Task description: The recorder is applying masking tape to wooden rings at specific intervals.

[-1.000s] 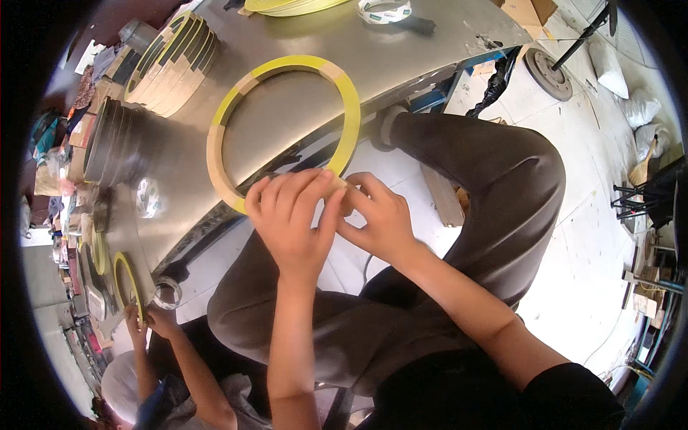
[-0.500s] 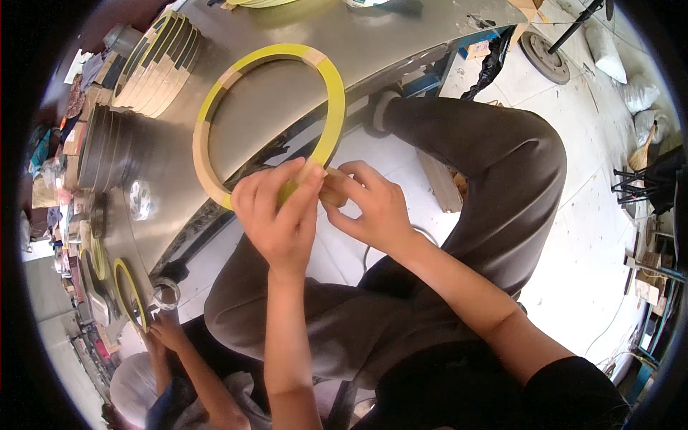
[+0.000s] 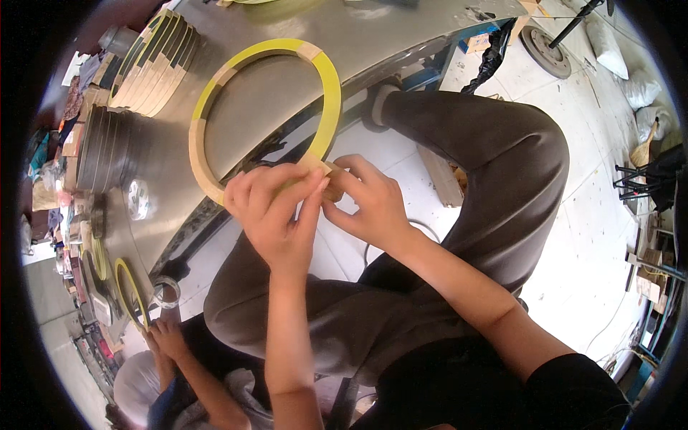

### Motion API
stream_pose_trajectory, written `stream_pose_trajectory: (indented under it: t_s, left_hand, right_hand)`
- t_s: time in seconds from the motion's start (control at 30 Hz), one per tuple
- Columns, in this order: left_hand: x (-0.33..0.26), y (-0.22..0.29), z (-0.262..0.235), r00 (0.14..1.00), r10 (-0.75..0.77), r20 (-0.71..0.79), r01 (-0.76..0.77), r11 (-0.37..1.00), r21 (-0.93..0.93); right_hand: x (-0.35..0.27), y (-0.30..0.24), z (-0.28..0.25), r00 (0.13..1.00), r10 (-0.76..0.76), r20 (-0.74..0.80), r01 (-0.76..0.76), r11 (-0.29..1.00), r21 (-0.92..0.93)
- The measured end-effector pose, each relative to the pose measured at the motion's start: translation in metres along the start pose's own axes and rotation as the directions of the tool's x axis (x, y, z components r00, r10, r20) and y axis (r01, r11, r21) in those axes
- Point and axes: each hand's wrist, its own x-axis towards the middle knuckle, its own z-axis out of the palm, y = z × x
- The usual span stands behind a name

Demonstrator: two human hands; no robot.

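A large flat ring (image 3: 332,100), yellow with tan taped patches, rests partly over the table edge in front of me. My left hand (image 3: 269,211) is closed on its near rim, thumb and fingers pinching where a tan strip (image 3: 314,162) crosses the band. Close against it, my right hand (image 3: 373,208) curls its thumb and fingers around what looks like a small roll of tan tape (image 3: 334,188), mostly hidden by the fingers. The fingertips of both hands nearly meet at the rim.
The metal table (image 3: 168,161) carries a stack of taped rings (image 3: 158,68), a stack of dark rings (image 3: 104,150) and a clear tape roll (image 3: 138,199). At lower left, a co-worker's hands (image 3: 168,337) hold another yellow ring (image 3: 129,287). A cardboard box (image 3: 441,175) is below.
The ring has shifted slightly up and left. My left fingers have moved along the strip at the rim; the tan strip now shows more above my fingertips.
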Motion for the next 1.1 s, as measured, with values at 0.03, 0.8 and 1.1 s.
stream_pose_trajectory:
  t_s: [0.03, 0.8, 1.1]
  left_hand:
    - [0.0, -0.002, 0.0, 1.0, 0.0, 0.0, 0.0, 1.0, 0.003]
    - [-0.004, -0.022, 0.015, 0.967, 0.24, -0.086, -0.238, 0.971, 0.036]
    - [-0.006, -0.011, 0.016, 0.992, 0.065, -0.104, -0.057, 0.995, 0.079]
  right_hand:
    - [0.0, 0.0, 0.0, 1.0, -0.001, 0.001, 0.001, 1.0, 0.002]
    - [-0.002, 0.007, -0.006, 0.996, -0.048, 0.073, 0.052, 0.997, -0.059]
    - [-0.011, 0.007, -0.023, 0.993, -0.072, 0.092, 0.081, 0.992, -0.096]
